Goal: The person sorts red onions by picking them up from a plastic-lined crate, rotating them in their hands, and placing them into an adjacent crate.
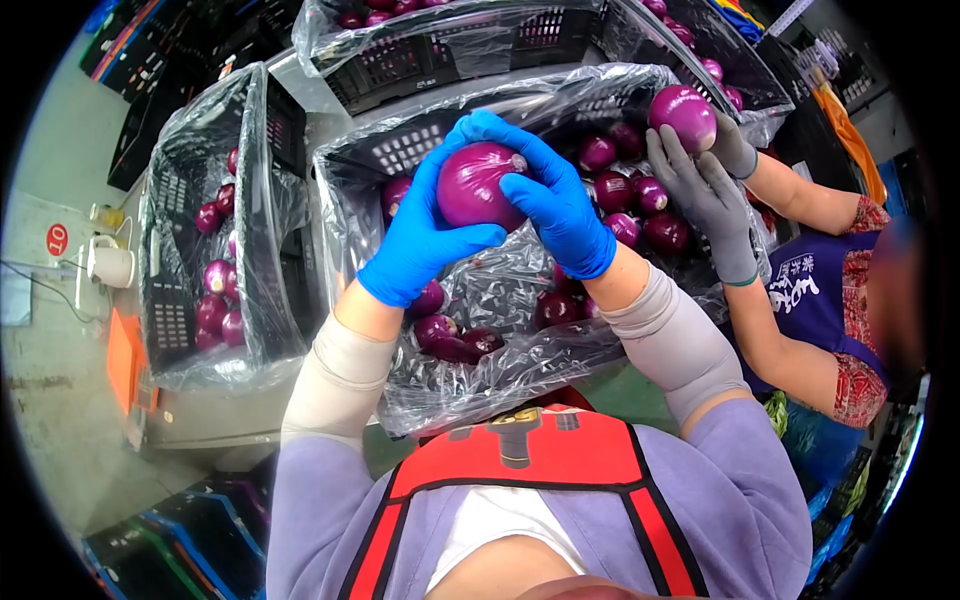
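Observation:
Both my hands, in blue gloves, hold one large peeled purple onion (478, 187) over the middle crate. My left hand (420, 225) wraps its left side and underside, while my right hand (560, 200) curls over its top and right side, with the thumb near the onion's pale tip. Beneath them is a black crate lined with clear plastic (350, 160). Several purple onions lie inside it, some at the right, such as this one (668, 232), and some nearer my body, such as this one (435, 330).
At the right, a co-worker's grey-gloved hands (705, 190) hold another purple onion (684, 118) over the crate's edge. A second lined crate (165, 250) with onions stands at the left. More lined crates (450, 60) stand behind. An orange object (125, 360) is at the left.

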Demonstrator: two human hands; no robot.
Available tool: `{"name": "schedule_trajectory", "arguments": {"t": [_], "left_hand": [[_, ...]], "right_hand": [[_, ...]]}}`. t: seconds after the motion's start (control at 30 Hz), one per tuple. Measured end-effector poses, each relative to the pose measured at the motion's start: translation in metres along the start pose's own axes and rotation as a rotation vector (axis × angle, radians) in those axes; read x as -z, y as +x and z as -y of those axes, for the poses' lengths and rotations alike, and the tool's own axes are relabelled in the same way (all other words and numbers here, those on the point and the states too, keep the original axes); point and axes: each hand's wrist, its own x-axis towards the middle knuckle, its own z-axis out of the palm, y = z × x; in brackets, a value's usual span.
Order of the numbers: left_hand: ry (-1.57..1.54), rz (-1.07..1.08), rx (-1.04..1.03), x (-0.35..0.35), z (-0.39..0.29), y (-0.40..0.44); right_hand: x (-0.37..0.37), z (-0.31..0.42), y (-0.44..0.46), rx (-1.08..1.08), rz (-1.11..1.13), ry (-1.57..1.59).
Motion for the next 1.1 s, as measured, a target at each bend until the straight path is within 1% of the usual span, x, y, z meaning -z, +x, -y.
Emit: {"name": "schedule_trajectory", "arguments": {"t": [0.07, 0.17, 0.27, 0.33, 0.4, 0.43, 0.5, 0.7, 0.77, 0.9, 0.97, 1.0, 1.03, 1.1], "left_hand": [[0.004, 0.008, -0.001, 0.0, 0.003, 0.0], [0.029, 0.01, -0.01, 0.001, 0.009, 0.001], [0.03, 0.001, 0.007, -0.001, 0.008, 0.0], [0.011, -0.009, 0.03, -0.002, 0.007, 0.0], [0.05, 0.02, -0.047, -0.002, 0.01, 0.001], [0.05, 0.02, -0.047, -0.003, 0.009, 0.001], [-0.052, 0.038, -0.037, -0.004, 0.006, 0.002], [-0.052, 0.032, -0.034, -0.004, 0.007, 0.001], [-0.055, 0.032, -0.029, -0.005, 0.006, 0.001], [-0.108, 0.026, -0.01, -0.002, 0.009, 0.003], [-0.098, 0.023, 0.003, 0.0, 0.009, 0.003], [-0.087, 0.023, 0.016, 0.001, 0.009, 0.003], [-0.088, 0.027, 0.015, 0.003, 0.009, 0.004], [-0.098, 0.044, 0.125, 0.005, 0.011, 0.005]], "right_hand": [[-0.003, 0.001, -0.002, 0.001, -0.047, -0.063], [-0.004, -0.001, -0.003, -0.015, -0.106, -0.01], [-0.008, -0.002, -0.002, 0.018, -0.171, -0.061], [-0.001, -0.001, 0.002, -0.01, -0.165, -0.044], [0.002, -0.001, 0.003, -0.04, -0.159, -0.026], [0.002, 0.0, 0.003, -0.047, -0.16, 0.014], [0.0, 0.002, 0.003, -0.054, -0.161, 0.053], [-0.001, 0.001, 0.002, -0.027, -0.157, 0.013], [0.0, 0.001, 0.002, -0.006, -0.146, -0.048], [-0.003, 0.002, 0.002, 0.026, -0.108, 0.037], [-0.015, 0.008, 0.001, 0.053, -0.219, -0.06], [-0.008, 0.005, 0.003, 0.15, -0.175, -0.199], [-0.007, 0.003, 0.002, 0.152, -0.177, -0.201], [-0.004, 0.002, 0.0, 0.019, -0.242, -0.118]]}}
